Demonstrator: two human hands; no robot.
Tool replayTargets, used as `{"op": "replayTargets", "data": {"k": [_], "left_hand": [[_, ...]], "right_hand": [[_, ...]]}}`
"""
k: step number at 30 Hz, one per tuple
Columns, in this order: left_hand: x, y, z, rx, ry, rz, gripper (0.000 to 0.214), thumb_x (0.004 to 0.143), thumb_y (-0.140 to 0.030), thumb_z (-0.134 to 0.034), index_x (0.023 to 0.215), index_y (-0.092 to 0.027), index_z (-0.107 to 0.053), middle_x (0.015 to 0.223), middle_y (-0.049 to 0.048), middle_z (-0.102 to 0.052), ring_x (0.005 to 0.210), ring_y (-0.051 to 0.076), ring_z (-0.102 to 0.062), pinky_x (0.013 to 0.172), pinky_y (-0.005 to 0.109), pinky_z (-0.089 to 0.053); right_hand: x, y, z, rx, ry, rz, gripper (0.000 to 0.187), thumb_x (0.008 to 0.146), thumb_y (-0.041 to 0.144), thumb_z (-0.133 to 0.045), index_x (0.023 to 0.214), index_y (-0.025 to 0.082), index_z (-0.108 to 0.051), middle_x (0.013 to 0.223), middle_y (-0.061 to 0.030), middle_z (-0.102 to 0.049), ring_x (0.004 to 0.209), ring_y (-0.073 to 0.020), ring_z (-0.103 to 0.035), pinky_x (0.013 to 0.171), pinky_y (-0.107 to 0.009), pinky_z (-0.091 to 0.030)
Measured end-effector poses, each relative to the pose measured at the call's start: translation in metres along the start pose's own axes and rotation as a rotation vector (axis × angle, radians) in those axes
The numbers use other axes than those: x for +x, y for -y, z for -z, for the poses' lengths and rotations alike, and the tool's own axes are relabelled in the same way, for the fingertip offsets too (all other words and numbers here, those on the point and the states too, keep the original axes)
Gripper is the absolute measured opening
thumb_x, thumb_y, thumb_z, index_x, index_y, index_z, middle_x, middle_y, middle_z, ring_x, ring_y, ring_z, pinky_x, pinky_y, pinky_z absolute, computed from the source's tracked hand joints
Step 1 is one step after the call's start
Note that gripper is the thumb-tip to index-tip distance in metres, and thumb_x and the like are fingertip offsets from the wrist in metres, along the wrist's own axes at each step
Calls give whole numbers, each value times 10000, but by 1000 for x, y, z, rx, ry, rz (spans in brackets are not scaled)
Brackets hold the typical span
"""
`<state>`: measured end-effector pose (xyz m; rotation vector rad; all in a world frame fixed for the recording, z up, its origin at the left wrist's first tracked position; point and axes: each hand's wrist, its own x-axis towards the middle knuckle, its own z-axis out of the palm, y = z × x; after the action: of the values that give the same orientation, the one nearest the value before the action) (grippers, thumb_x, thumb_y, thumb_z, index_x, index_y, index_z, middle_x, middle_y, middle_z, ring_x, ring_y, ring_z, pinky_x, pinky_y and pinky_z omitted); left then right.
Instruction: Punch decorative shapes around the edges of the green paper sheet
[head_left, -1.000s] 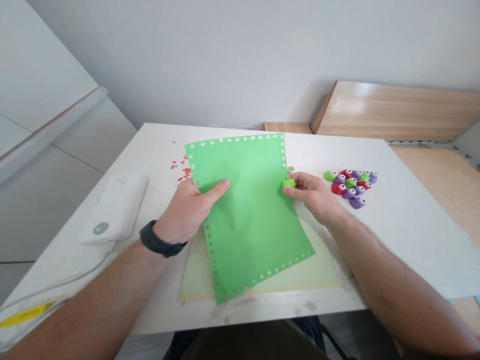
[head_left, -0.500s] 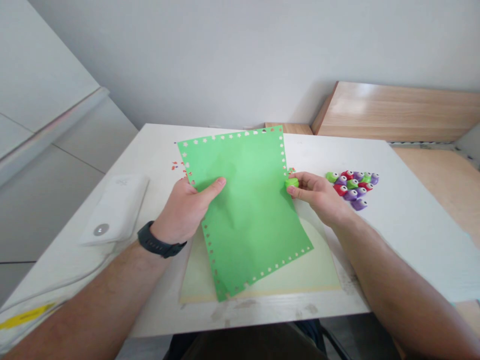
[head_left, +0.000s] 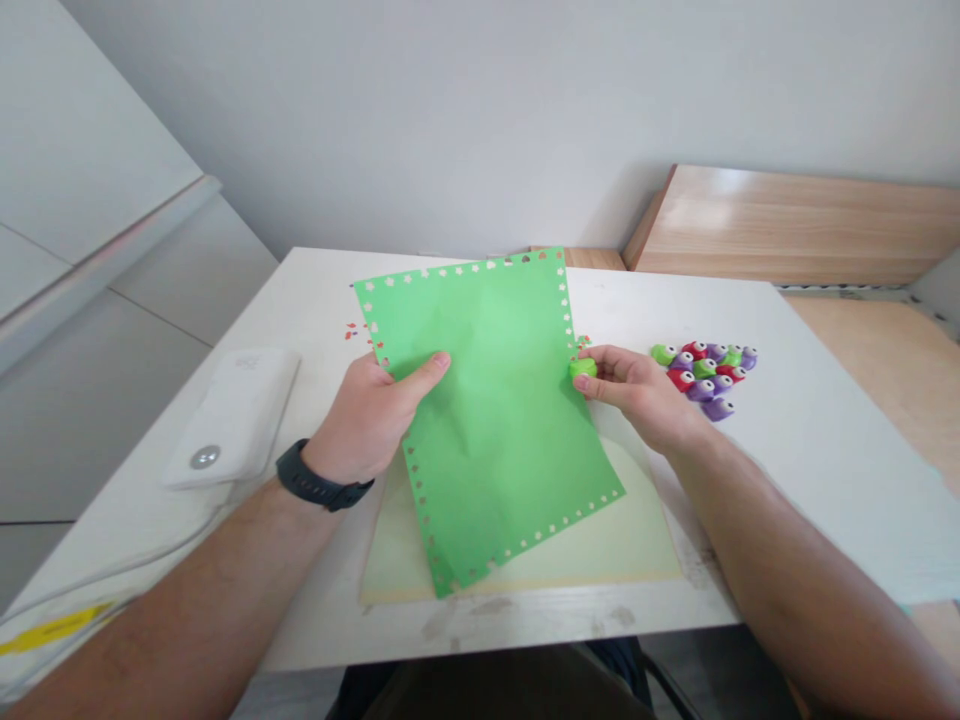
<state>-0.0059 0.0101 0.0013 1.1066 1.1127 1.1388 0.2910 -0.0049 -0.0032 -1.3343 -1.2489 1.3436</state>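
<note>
Left grip clamps the green paper sheet by its left edge, thumb pressed on top, fingers tucked underneath. Right grip is pinching a small green craft punch between thumb and fingertips, right at the sheet's right edge; can't tell if the paper sits inside the punch.

White tabletop runs under and around both grips, with a light wooden panel standing past it, up and to the right of the right grip. Pale yellow sheet lies flat on the tabletop just below the two grips. Green paper sheet sits between the grips, tilted, its lower part over the pale yellow sheet and its lower corner reaching near that sheet's bottom edge. Punched flower-like holes run along its edges.

Just beyond the right grip, a tight cluster of craft punches in green, red and purple sits on the tabletop, pieces touching. Left of the left grip is a flat white device with a round silver button, a white cable trailing from it toward the lower left. Small red paper bits are scattered just above the left grip, beside the sheet's left edge. Black watch on the left wrist.
</note>
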Motion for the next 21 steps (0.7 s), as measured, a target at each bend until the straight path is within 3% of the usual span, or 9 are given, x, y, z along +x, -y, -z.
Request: {"op": "replayTargets", "data": {"k": [12, 21], "left_hand": [[-2, -4, -3, -3, -1, -1, 549, 771, -447, -895, 1266, -242, -771, 1353, 70, -742, 1260, 359, -688, 1121, 531, -546], [-3, -6, -6, -9, -15, 27, 456, 795, -424, -877, 1215, -270, -789, 1339, 35, -751, 1243, 344, -703, 1114, 505, -568]], "right_hand": [[0, -2, -2, -19, 19, 19, 365, 759, 397, -883, 1029, 205, -731, 939, -21, -720, 860, -194, -618, 834, -352, -459], [-1, -3, -3, -12, 23, 21, 345, 767, 370, -881, 1025, 200, -729, 926, -13, -708, 844, -181, -605, 822, -343, -451]]}}
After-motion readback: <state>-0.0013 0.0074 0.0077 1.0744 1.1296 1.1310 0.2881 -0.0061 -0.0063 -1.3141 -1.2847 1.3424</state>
